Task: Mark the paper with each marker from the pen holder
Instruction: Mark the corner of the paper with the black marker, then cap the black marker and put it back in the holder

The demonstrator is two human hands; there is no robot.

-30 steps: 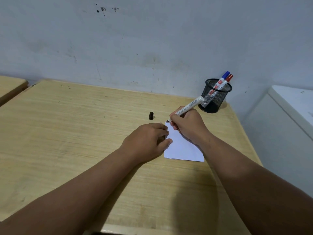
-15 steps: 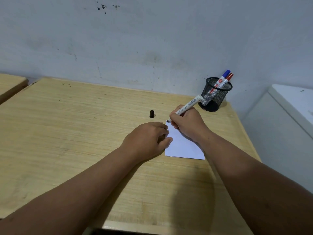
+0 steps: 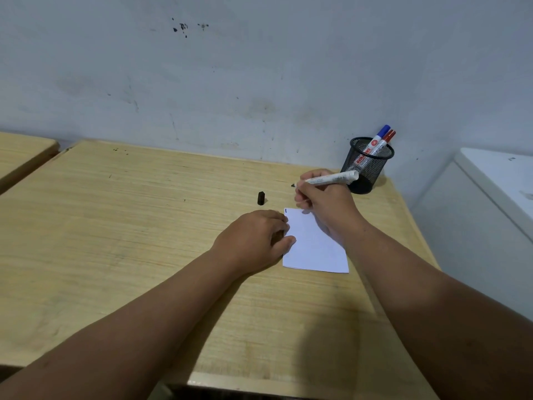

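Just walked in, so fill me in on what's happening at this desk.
A person is testing markers on paper. The right hand holds an uncapped black marker, its tip lifted off the paper. The left hand pins the sheet's left edge to the desk. One short black mark sits at the paper's top left corner. The black cap stands on the desk nearby. A blue marker and a red marker wait capped in the holder.
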